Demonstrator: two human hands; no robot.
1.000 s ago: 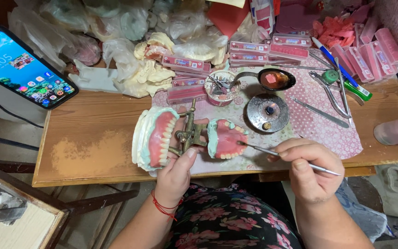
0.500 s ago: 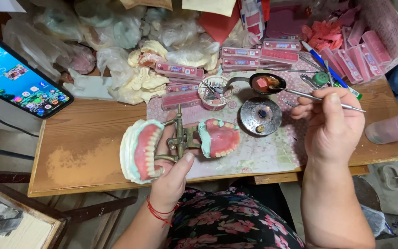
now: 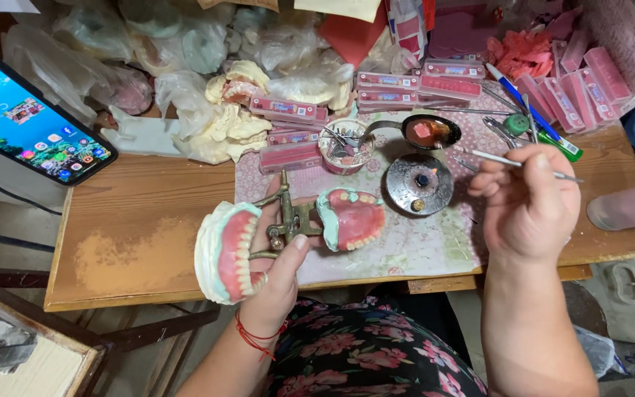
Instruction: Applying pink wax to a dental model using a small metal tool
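A smartphone (image 3: 34, 125) with a lit blue screen lies far left; flat pink rectangular boxes (image 3: 406, 87) are stacked centre-back, with more pink boxes (image 3: 578, 84) fanned at the far right.

The right hand (image 3: 529, 206) now lifts the thin metal tool (image 3: 517, 163) from the denture model (image 3: 350, 218) to beside the round burner (image 3: 419, 184).

Pink bottle (image 3: 630, 206) right of the round metal burner (image 3: 419, 184) cut by the frame edge, phone (image 3: 27, 121) far left partly cropped, contents of the small cup (image 3: 344, 145) beside the burner too small to tell
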